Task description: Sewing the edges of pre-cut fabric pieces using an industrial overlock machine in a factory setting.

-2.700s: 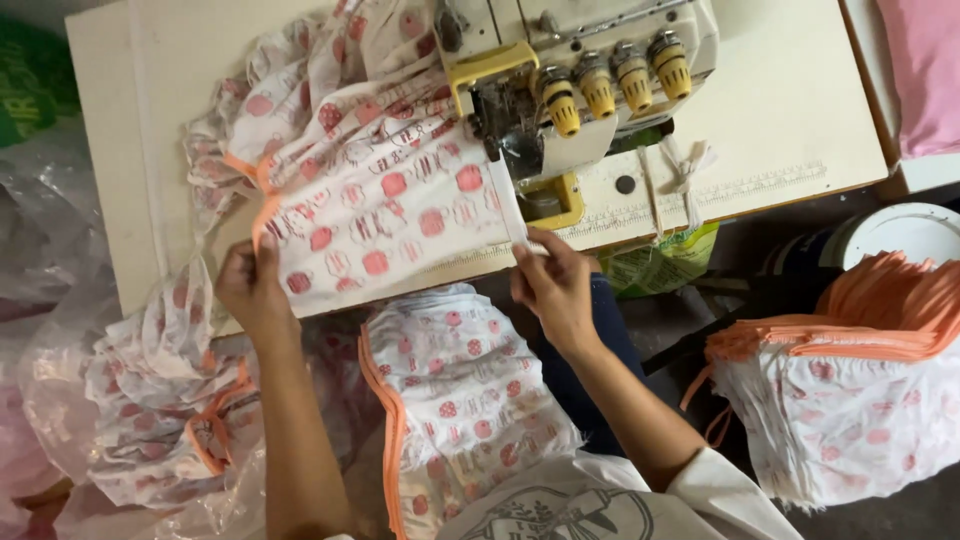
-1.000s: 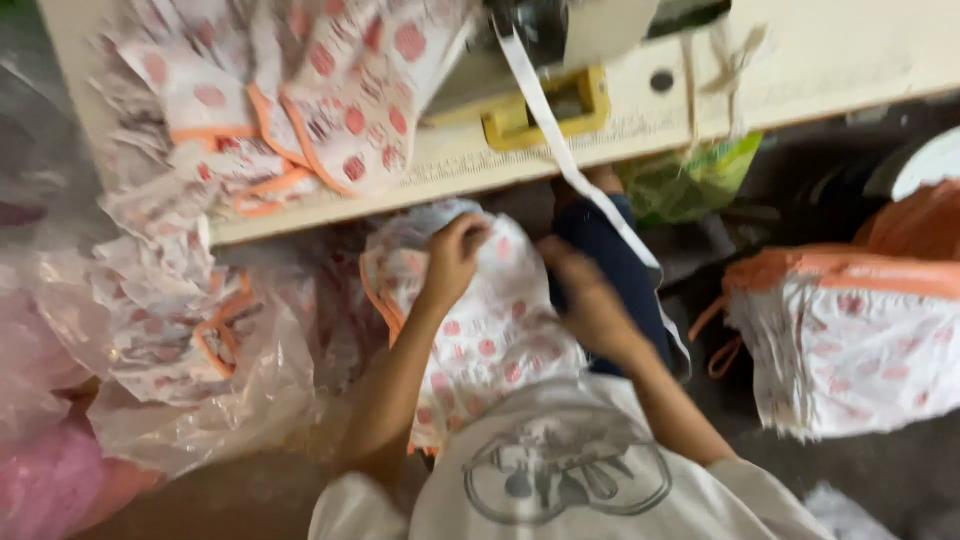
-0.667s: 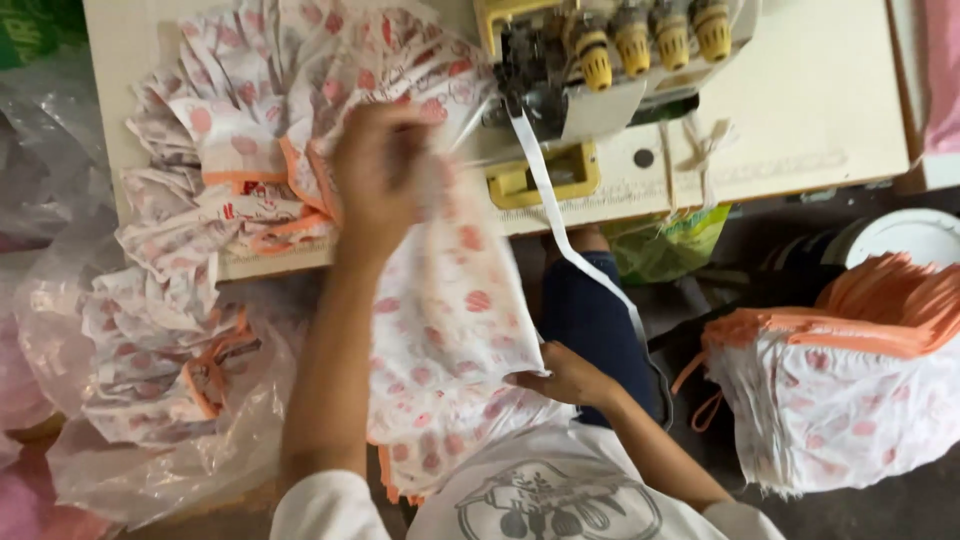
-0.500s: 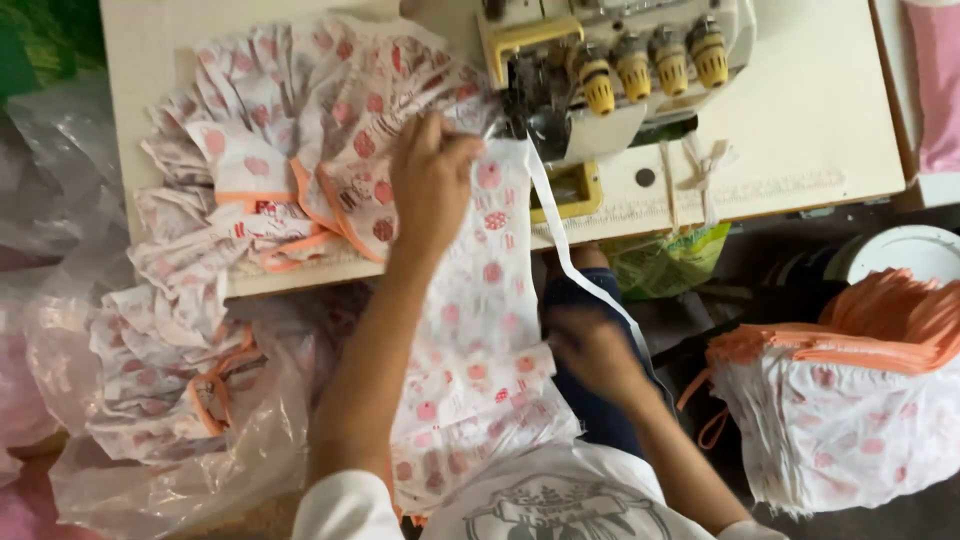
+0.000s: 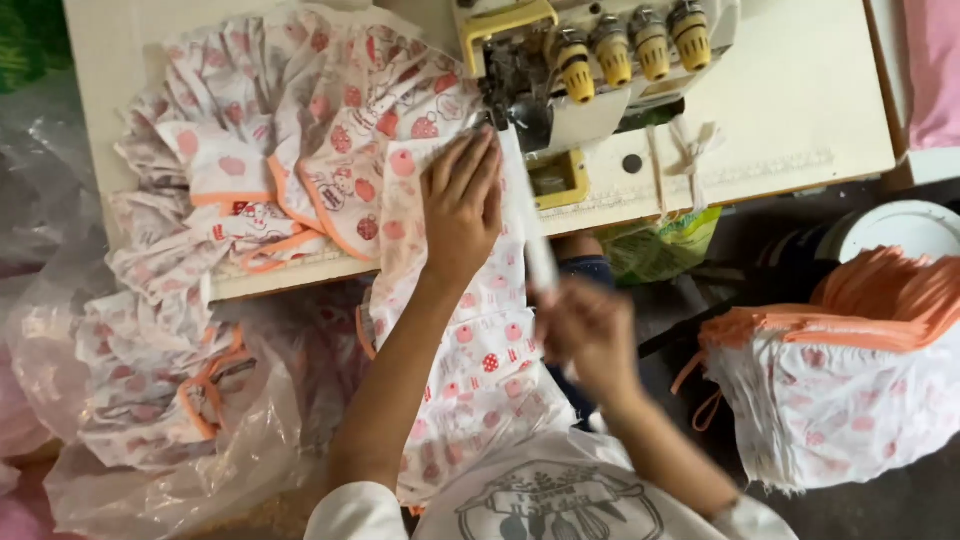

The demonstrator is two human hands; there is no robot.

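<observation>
Fabric, a white printed cotton piece with red dots [image 5: 470,350], draped from the table [image 5: 800,110] at centre frame. Left hand [image 5: 462,205] pressed it flat, fingers spread; right hand [image 5: 590,335] pinched white tape [image 5: 530,230]. Keeping edges aligned at the overlock machine [image 5: 590,60] seemed wise.

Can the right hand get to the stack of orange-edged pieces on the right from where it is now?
Probably yes. The right hand sits off the table edge, pinching the white strip, blurred. The orange-edged stack lies to its right with only open gap between, but the hand would likely need to drop the strip first.
</observation>
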